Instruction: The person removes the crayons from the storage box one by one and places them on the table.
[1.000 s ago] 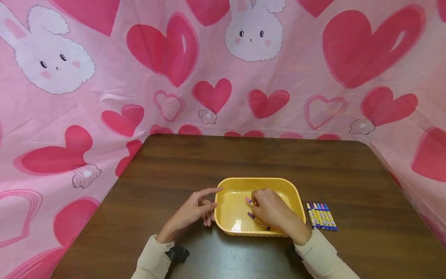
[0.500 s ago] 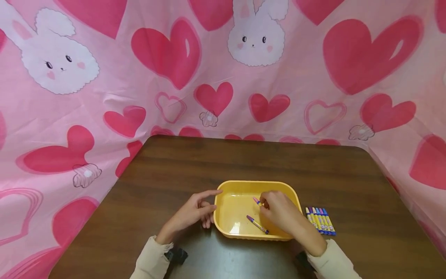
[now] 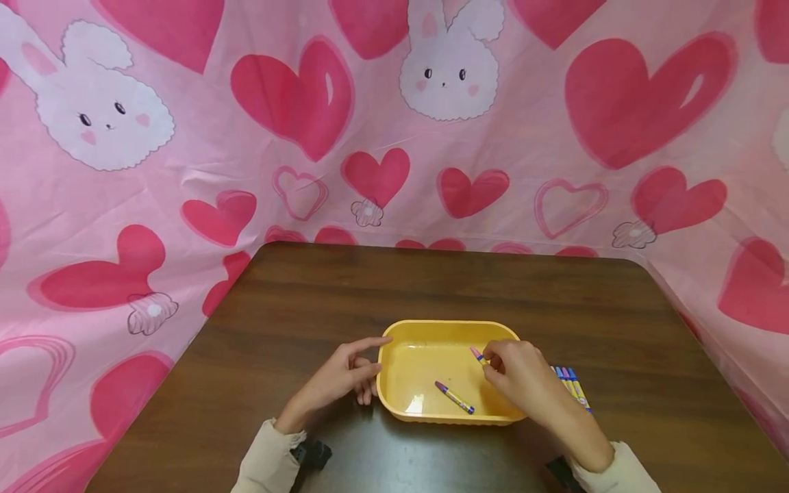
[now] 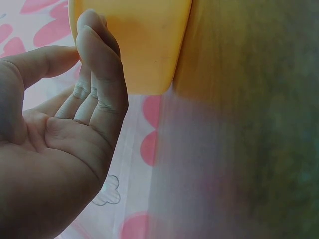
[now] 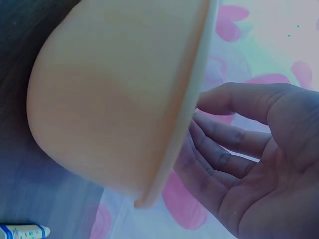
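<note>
My right hand [image 3: 524, 373] pinches a pink crayon [image 3: 477, 355] over the right side of a yellow plastic tray [image 3: 425, 323]. In the right wrist view, the tray's outer wall [image 5: 99, 99] hides the crayon and the fingertips. A purple-tipped crayon [image 3: 455, 398] lies slanted on the tray floor. At the tray's left rim my left hand [image 3: 339, 373] touches the edge with its index finger and thumb extended; the left wrist view shows the left hand [image 4: 75, 129] against the tray's end. The other left fingers bend loosely outside the tray.
Several crayons [image 3: 576, 389] lie side by side on the brown wooden table [image 3: 431, 284], right of the tray and partly behind my right wrist. A pink cloth [image 3: 296, 233] with hearts and rabbits hangs behind and beside the table.
My right hand has moved rightward with the pink crayon, from the tray's middle to its right side, now covering part of the crayon row. My left hand has stayed at the rim.
</note>
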The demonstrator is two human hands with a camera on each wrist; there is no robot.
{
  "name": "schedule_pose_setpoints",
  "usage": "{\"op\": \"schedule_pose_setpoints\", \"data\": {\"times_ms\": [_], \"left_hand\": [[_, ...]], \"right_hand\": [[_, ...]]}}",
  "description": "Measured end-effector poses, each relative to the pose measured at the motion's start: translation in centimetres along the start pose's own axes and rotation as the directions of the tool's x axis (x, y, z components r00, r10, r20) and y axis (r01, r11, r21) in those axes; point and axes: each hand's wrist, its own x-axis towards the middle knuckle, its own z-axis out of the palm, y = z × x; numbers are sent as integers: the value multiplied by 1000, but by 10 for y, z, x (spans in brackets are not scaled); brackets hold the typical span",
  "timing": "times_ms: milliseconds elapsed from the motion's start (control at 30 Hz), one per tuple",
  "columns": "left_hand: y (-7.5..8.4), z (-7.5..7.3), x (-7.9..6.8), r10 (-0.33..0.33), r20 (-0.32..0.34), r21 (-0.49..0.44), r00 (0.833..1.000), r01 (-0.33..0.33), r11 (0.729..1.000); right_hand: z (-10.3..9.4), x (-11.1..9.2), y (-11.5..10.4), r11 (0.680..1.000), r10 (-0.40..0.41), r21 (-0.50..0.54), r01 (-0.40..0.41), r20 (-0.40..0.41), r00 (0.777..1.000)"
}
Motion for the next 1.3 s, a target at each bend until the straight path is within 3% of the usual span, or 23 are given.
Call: {"op": "schedule_pose_setpoints", "data": {"times_ms": [533, 800, 1133, 1300], "left_hand": [[-2, 1, -3, -31, -6, -13, 999, 31, 999], [-4, 1, -3, -12, -3, -6, 1000, 12, 1000], [-3, -1, -4, -13, -3, -6, 1000, 13, 1000], [-2, -1, -1, 1, 0, 2, 1000, -1, 1000]], "right_hand": [[-12, -20, 7, 1000, 18, -19, -20, -98, 995], [-27, -38, 11, 998, 40, -33, -45, -153, 987], [-40, -56, 41, 997, 65, -32, -74, -221, 973], [-45, -66, 61, 994, 106, -12, -111, -215, 971]]}}
